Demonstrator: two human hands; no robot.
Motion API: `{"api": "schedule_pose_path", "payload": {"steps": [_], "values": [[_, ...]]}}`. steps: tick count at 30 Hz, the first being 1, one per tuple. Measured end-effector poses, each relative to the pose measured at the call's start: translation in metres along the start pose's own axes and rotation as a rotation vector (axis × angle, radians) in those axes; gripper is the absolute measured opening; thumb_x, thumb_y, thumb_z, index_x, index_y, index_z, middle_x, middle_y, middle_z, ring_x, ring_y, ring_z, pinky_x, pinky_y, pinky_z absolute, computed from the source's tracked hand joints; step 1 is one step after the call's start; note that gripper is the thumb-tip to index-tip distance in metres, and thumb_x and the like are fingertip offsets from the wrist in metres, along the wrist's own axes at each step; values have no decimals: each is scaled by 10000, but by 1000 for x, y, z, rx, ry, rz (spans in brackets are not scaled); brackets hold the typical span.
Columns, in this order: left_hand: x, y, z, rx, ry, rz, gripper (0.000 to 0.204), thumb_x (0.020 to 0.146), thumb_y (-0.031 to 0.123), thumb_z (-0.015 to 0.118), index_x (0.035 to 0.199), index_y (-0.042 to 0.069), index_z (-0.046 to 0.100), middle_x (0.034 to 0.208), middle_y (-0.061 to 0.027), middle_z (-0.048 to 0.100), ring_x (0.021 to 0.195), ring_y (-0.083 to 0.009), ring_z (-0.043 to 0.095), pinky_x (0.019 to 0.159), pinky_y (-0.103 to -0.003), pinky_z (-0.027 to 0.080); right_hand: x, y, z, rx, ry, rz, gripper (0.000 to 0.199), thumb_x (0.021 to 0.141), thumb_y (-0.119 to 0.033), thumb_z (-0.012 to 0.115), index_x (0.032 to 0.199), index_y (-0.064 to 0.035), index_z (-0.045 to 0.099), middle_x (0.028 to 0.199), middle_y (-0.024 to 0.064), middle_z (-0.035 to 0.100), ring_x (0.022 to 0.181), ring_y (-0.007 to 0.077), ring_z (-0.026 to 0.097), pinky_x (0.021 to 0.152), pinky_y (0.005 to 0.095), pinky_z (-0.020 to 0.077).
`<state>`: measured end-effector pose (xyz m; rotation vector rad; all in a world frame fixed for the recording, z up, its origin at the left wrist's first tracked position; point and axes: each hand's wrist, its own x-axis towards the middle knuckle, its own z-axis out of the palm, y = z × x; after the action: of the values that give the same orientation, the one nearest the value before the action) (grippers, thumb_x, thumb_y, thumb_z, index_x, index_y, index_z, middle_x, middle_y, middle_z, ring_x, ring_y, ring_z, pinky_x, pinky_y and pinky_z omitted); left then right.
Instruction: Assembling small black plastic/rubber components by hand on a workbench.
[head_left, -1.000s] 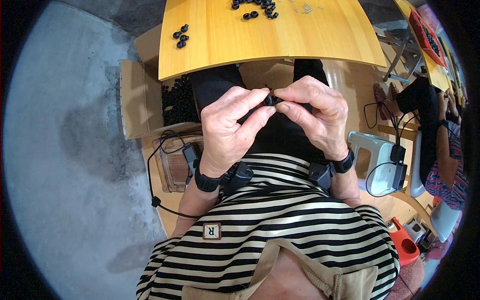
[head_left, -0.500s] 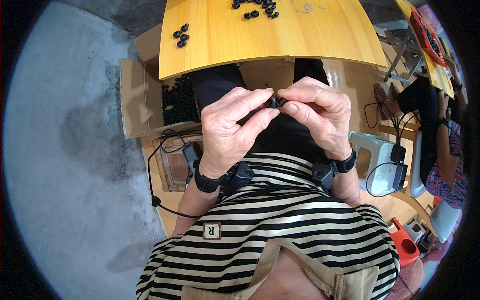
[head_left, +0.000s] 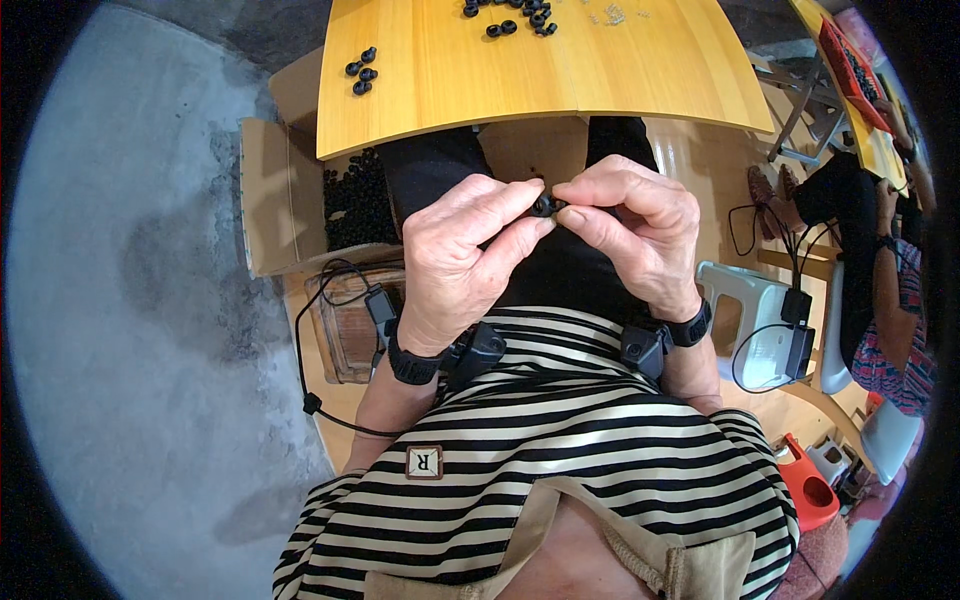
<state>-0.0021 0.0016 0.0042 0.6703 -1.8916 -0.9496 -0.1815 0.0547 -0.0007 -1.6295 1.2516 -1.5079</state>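
Black and hard to make out against the dark trousers [head_left: 550, 275], the small part [head_left: 543, 204] is held above the lap, just near of the table edge, in the head view. The left hand [head_left: 455, 250] has its thumb and forefinger clamped on the part's left side; the right hand [head_left: 640, 235] pinches at its right end. Whether it is one piece or two joined, I cannot tell. Half a second ago the right fingertips stood slightly farther right, baring more black between them; now the two pinches nearly meet, which suggests the handling continues and nothing has been released. At far right, a co-worker's hand [head_left: 891, 112] has come to the red tray [head_left: 830, 52] since the first picture. The yellow wooden table [head_left: 450, 95] carries a few black pieces [head_left: 361, 88] on its left, a larger black cluster [head_left: 508, 27] toward the far side, and small pale bits [head_left: 614, 14] right of that. Left of the legs, an open cardboard box [head_left: 268, 200] holds many dark pieces [head_left: 355, 210], beside grey floor [head_left: 140, 260]. A pale stool [head_left: 718, 280] stands at right.
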Motion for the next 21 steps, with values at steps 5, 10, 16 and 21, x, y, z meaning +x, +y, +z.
{"api": "schedule_pose_path", "payload": {"steps": [5,10,16,21], "values": [[0,-2,-2,55,-40,42,301,708,-37,768,1002,-20,703,850,-127,682,744,-193,650,654,-269,513,2,7,-2,102,-60,31,136,784,-32,739,915,-15,708,800,70,669,690,129,625,610,237,484],[1,0,-2,-3,-88,32,305,702,-36,769,1000,-21,703,840,-125,676,737,-195,649,645,-270,507,0,20,-1,609,-82,291,162,777,-20,758,919,-13,679,776,18,645,688,90,606,616,203,480],[-1,-3,-2,-42,-119,94,322,691,-12,782,1004,-5,710,862,-97,639,757,-193,602,683,-274,494,3,31,-6,924,-275,559,272,729,-133,802,930,-16,660,769,17,635,641,77,569,584,202,467],[3,-9,-2,-4,-90,215,352,668,54,804,1012,45,728,921,-77,623,900,-247,556,814,-357,483,1,36,1,1098,-359,576,358,710,-167,758,994,29,666,762,63,650,588,108,547,528,224,435]]}}
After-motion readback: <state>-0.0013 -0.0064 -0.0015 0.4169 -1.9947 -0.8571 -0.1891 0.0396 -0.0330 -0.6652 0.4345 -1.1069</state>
